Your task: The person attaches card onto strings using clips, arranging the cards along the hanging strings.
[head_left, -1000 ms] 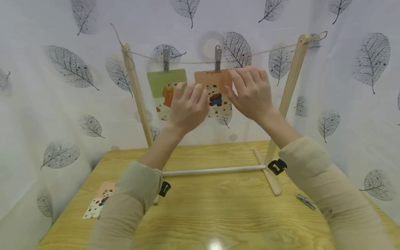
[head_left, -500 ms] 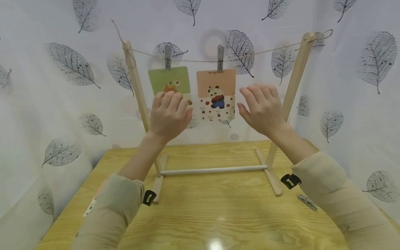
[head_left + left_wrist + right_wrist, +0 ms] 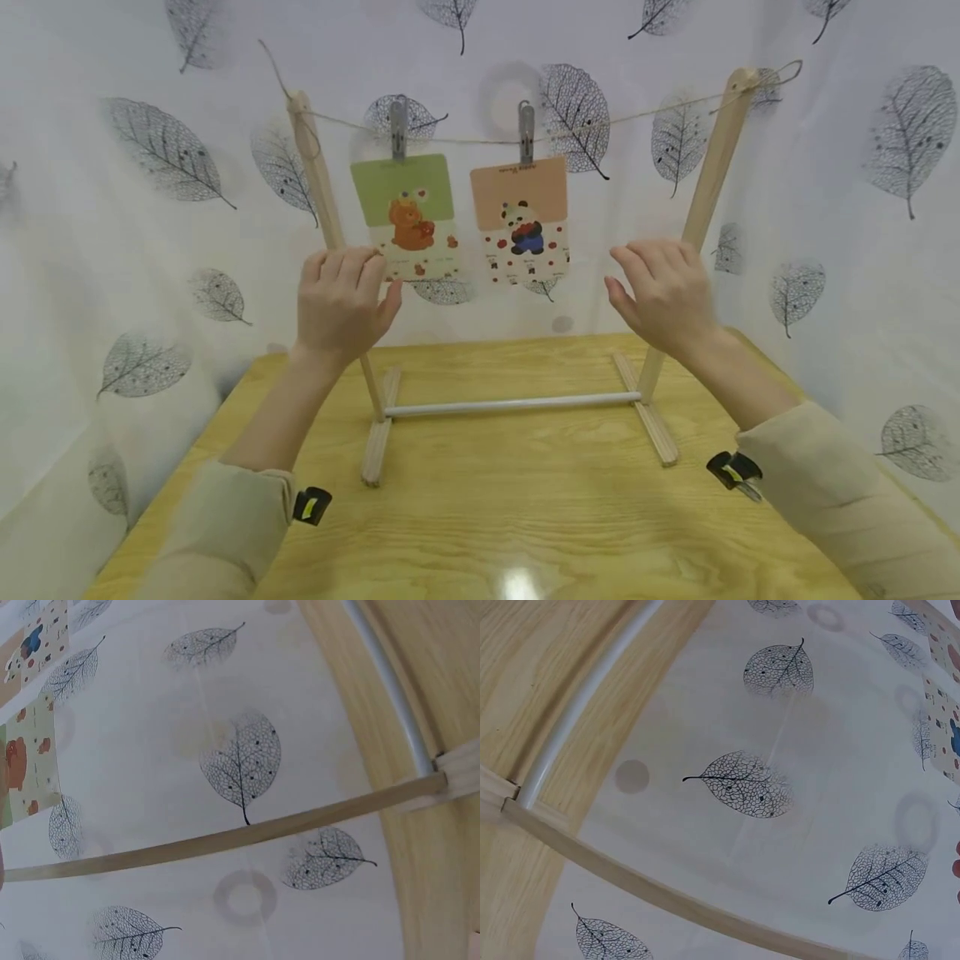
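Note:
Two cards hang from a string (image 3: 480, 142) in the head view, each under a metal clip. The green card (image 3: 403, 187) with an orange bear is on the left, below one clip (image 3: 399, 127). To its right is the orange card (image 3: 519, 196) with a panda, below another clip (image 3: 527, 133). My left hand (image 3: 341, 304) holds nothing; its fingers are loosely bent, overlapping the lower left edge of the green card in this view. My right hand (image 3: 663, 292) is also bare, loosely bent, to the right of the orange card and in front of the right post.
The string spans two wooden posts, left (image 3: 315, 175) and right (image 3: 716, 158), joined low by a white rod (image 3: 513, 405). Wooden feet (image 3: 381, 433) stand on the wood-grain table (image 3: 517, 492). A loose metal clip (image 3: 748, 490) lies partly behind the right wrist's black band. Behind hangs a leaf-print curtain (image 3: 600, 300).
Both hands have moved down and apart, away from the cards, the left going left and the right going right. The cards stay hanging. My left arm now covers the card on the table.

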The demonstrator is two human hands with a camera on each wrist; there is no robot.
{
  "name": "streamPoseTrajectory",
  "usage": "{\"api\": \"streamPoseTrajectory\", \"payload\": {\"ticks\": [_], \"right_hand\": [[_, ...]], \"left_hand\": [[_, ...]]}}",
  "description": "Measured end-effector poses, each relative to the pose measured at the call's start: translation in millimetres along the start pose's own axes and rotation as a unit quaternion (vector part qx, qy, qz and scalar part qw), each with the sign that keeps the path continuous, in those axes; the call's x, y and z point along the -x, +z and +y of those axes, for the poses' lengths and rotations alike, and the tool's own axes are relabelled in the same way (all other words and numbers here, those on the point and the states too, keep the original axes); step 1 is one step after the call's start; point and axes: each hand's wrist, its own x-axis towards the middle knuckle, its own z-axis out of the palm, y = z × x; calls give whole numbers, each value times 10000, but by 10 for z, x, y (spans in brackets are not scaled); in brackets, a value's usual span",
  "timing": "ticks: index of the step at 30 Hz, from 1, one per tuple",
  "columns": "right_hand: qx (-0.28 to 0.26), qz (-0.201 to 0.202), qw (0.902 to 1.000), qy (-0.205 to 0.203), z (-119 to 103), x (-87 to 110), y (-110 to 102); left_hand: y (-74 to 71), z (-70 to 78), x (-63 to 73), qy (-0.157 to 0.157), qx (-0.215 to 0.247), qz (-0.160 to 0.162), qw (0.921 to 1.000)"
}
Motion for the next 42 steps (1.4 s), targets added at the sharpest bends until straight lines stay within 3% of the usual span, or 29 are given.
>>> {"api": "streamPoseTrajectory", "payload": {"ticks": [5, 11, 17, 23, 29, 35, 39, 42], "right_hand": [[-44, -158, 9997, 202, 47, 194, -54], [104, -638, 9974, 317, 113, 427, -144], [-79, -889, 9950, 444, 164, 622, -187], [-227, -1187, 9916, 467, 212, 817, -232], [-303, -1544, 9864, 478, 286, 1018, -316], [-292, -1856, 9801, 638, 376, 1243, -433], [-305, -2222, 9704, 898, 429, 1369, -524], [-295, -2774, 9533, 1155, 450, 1451, -591]], "left_hand": [[-126, -87, 136, -187, 121, -172, 9996], [-245, -173, 327, -243, 260, -384, 9986], [-380, -314, 533, -93, 317, -1094, 9935], [-472, -486, 796, -266, 225, -1724, 9844], [-537, -657, 1048, -396, 154, -2149, 9757], [-612, -756, 1291, -722, 225, -2885, 9545], [-681, -797, 1432, -978, 197, -3523, 9306], [-730, -836, 1544, -1222, 200, -3987, 9087]]}}
